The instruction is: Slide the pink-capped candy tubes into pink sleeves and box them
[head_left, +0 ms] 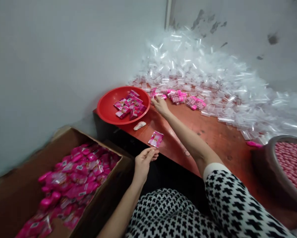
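My left hand (143,162) is at the front edge of the red-brown table, its fingers closed in a pinch. Whatever they hold, if anything, is hidden. Just beyond those fingertips lies a flat pink printed packet (156,138); whether they touch it I cannot tell. My right hand (160,105) reaches across the table beside the rim of a red bowl (106,114), fingers stretched out and slightly apart. Its fingertips are at a clear pouch with pink pieces (160,96). More pink-filled clear pouches (177,96) lie to the right. Several pink packets (123,111) are in the bowl.
A large heap of clear empty plastic sleeves (188,59) covers the table's back and right. A tub (265,165) of pink beads stands at right. At lower left, a cardboard box (106,180) holds bagged pink items (76,175). A small white scrap (139,125) lies near the bowl.
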Demonstrator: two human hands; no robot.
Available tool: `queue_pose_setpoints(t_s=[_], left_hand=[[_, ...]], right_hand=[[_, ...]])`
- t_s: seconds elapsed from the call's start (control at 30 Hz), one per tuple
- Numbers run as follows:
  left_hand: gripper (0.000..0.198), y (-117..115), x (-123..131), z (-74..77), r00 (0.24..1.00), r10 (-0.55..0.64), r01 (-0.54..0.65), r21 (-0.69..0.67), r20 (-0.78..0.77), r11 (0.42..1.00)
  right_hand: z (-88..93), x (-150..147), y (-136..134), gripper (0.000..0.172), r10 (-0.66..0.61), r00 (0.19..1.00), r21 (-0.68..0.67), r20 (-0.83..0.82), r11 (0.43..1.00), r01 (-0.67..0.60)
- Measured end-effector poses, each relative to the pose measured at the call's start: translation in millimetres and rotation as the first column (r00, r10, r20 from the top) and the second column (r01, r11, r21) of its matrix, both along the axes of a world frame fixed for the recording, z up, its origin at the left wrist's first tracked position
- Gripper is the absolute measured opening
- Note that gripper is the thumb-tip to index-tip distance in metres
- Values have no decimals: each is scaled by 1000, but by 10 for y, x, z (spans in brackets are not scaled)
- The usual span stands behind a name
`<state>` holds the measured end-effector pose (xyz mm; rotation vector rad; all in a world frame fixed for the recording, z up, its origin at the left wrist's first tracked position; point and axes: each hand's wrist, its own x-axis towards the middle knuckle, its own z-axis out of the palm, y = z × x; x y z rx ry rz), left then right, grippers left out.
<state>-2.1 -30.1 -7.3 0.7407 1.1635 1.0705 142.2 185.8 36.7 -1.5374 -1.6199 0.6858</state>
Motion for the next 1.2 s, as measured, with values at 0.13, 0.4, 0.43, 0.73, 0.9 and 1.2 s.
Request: queue_pose_setpoints(t_s=[0.13, 0.4, 0.43, 0.73, 0.9, 1.2], left_hand=[[35, 62, -70, -35, 997, 21, -16, 60, -78, 998], [31, 93, -11, -73, 984, -34, 54, 113, -177, 992], [30, 95, 7, -69, 982, -40, 62, 117, -185, 991], [18, 138, 49, 30, 932, -63, 180, 305, -357, 935], [18, 339, 71, 115, 799, 169, 310, 637, -577, 706], [23, 670, 87, 72, 642, 313, 489, 688, -700, 536]], right_hand=[[-34, 46, 177, 40, -37, 955, 33, 295, 999, 29], [-66, 841, 578, 54, -245, 661, 86, 710, 961, 264], [-78, 913, 617, 55, -222, 655, 49, 723, 961, 273], [-217, 1120, -187, 51, 75, 717, -102, 693, 995, -6], [-59, 1021, 27, 60, 5, 721, 28, 692, 999, -34], [-290, 767, 1060, 51, 84, 704, -35, 705, 996, -84]])
